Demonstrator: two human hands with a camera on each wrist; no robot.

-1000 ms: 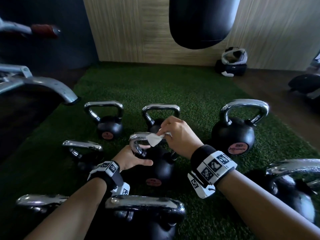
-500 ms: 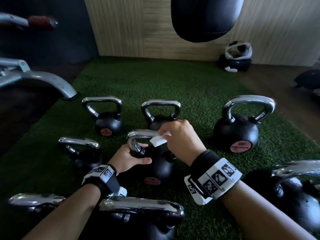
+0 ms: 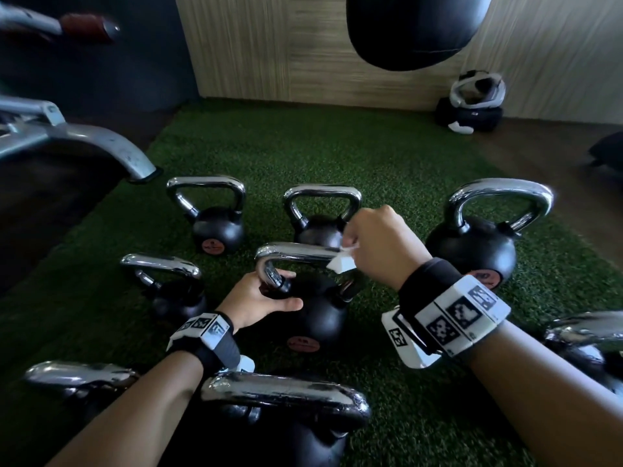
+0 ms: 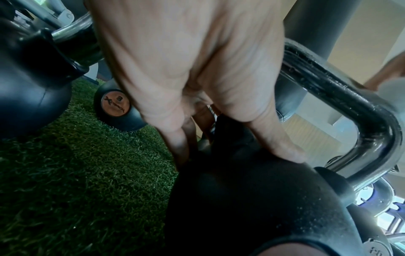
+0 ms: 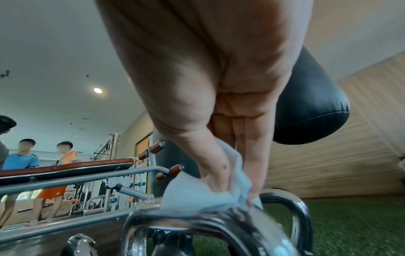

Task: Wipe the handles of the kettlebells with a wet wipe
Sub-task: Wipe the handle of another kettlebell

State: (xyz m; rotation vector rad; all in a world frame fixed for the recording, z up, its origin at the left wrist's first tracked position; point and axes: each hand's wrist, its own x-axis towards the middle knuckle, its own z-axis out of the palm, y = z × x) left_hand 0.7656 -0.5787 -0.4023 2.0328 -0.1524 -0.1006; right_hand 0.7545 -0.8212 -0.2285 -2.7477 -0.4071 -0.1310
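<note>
The middle kettlebell (image 3: 315, 315) stands on the green turf (image 3: 337, 146), ringed by other kettlebells. Its chrome handle (image 3: 296, 251) is the landmark here.

The left hand (image 3: 256, 303) sits at the left foot of that handle, fingers curled round the upright post and thumb laid across the black ball. From the left wrist, the fingertips vanish behind the ball, so how far they wrap cannot be told.

The right hand (image 3: 381, 247) is at the right end of the handle's top bar, pinching a white wet wipe (image 3: 340, 262) against the chrome. The right wrist view shows the wipe (image 5: 197, 194) bunched between thumb and fingers on the bend of the handle; the part under the fingers is hidden, and the near chrome is smeared with blur.

Behind the handle stand three more kettlebells: one to the back left (image 3: 215, 217), one directly behind (image 3: 320, 217) and partly covered by the right hand, and a bigger one to the back right (image 3: 478, 237). Nearer than the handle, several kettlebells are cut off by the arms and the picture's edges. A black punching bag (image 3: 414, 28) hangs above, its top out of frame.
</note>
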